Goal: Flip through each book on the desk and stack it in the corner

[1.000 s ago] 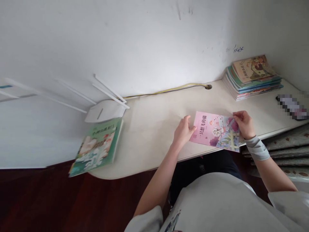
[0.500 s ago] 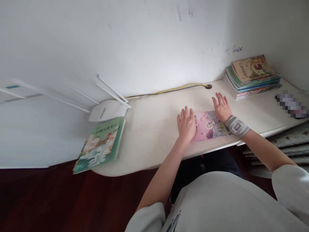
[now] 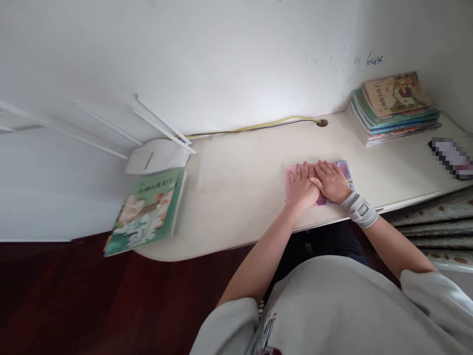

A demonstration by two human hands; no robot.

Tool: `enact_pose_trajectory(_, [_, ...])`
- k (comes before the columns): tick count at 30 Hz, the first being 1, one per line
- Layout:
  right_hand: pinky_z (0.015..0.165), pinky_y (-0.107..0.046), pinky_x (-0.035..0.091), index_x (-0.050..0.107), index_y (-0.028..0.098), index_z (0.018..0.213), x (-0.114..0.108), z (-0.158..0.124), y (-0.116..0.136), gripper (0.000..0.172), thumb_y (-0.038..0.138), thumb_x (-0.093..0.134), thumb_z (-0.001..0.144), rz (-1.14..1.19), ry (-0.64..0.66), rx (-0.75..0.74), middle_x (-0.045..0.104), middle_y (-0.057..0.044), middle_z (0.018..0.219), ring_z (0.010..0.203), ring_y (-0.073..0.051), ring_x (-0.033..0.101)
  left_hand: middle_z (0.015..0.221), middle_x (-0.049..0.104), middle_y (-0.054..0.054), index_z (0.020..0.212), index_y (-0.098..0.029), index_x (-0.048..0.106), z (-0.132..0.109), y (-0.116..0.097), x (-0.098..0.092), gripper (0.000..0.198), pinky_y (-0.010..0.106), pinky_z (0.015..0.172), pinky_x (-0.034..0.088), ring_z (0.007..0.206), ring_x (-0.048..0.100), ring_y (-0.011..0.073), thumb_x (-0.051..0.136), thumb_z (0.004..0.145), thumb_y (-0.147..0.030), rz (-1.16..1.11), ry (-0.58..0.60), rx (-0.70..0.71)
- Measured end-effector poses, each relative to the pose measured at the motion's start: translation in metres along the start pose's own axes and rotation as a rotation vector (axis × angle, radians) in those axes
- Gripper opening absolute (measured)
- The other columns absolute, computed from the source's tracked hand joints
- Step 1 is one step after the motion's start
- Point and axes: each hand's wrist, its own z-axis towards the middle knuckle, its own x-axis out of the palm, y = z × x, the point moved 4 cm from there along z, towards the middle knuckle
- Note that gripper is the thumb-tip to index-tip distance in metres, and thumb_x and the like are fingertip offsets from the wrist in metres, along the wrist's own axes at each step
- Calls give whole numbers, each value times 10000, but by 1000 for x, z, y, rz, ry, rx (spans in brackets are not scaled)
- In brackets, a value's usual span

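A pink picture book (image 3: 290, 173) lies flat on the white desk (image 3: 236, 192) close to its front edge. My left hand (image 3: 303, 187) rests palm down on the left part of the cover, fingers stretched out. Beside it my right hand (image 3: 330, 180) lies flat on the right part, its thumb touching or overlapping the left hand. Between them they hide most of the cover. A grey band (image 3: 358, 207) is wrapped around my right wrist.
At the back right is a stack of books (image 3: 391, 113), with a pixelated phone-like object (image 3: 451, 157) nearer. On the left stand a white router (image 3: 158, 157) with antennas and green books (image 3: 148, 212) jutting past the desk edge. A yellow cable (image 3: 251, 127) runs along the wall to a hole.
Both hands have come together onto the book: the left moved slightly right, the right came down and nearer. The book sits slightly differently under them, and the view has shifted a little.
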Motion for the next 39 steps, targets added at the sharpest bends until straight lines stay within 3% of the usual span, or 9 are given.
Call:
enact_pose_trajectory(4, [1076,-557,229,445,129,1353,-5,-7,-18,620,537,282,916,-46,25,9,371,-165,1442,1340,-348,306,1525,209,129,1426,-142,313,3,12,-4,594,570,1111,37,1404,105,353,291,901,-419,6,-18,-9])
enact_pose_trajectory(11, [1064,-497,268,409,151,1368,-16,-27,-55,571,485,307,917,-130,11,165,351,-145,1461,1334,-311,325,1533,177,128,1454,-117,209,-5,55,-20,629,531,1125,91,1413,124,289,141,923,-446,50,15,-240])
enact_pose_trajectory(15, [1025,-452,314,378,64,1359,-26,-29,-60,604,461,345,905,-220,-21,273,409,-215,1400,1265,-310,402,1483,307,159,1430,-81,249,-10,58,-28,611,484,1118,175,1382,231,275,223,920,-417,94,-65,-283])
enact_pose_trajectory(20, [872,-457,405,595,109,1106,-38,-17,-82,512,519,430,848,-174,-63,525,566,-203,1173,1074,-335,509,1233,568,163,1116,-138,591,5,67,-45,405,436,959,376,1177,469,313,405,867,-398,69,-228,-359])
enact_pose_trajectory(22, [866,-444,405,650,141,983,-39,-5,-92,429,492,450,839,-112,-50,579,584,-180,1130,1053,-316,520,1164,602,150,961,-164,637,17,74,-48,334,421,894,405,1115,508,311,445,847,-412,-26,-213,-407])
enact_pose_trajectory(25, [837,-382,424,680,160,895,-37,14,-102,330,425,503,811,-6,-14,633,624,-140,1055,993,-263,564,998,664,98,825,-192,632,34,80,-47,236,339,763,438,944,592,245,483,824,-374,-158,-149,-424])
enact_pose_trajectory(30, [722,-284,434,662,166,858,-31,31,-104,178,264,540,774,86,22,594,683,-79,905,818,-191,609,891,677,19,808,-215,587,39,78,-47,116,262,663,420,800,608,164,478,808,-256,-204,-167,-365])
enact_pose_trajectory(36, [710,-328,407,583,127,997,-23,33,-81,243,165,392,852,-145,-105,438,653,-156,927,847,-251,585,810,672,34,773,-221,570,33,75,-51,146,309,737,411,800,603,191,437,818,-180,-40,-221,-294])
enact_pose_trajectory(39, [742,-349,392,540,87,1042,-15,42,-70,266,118,339,869,-242,-84,358,622,-189,960,902,-272,554,819,674,56,822,-210,583,32,80,-54,165,335,770,416,827,609,209,423,832,-168,46,-205,-297])
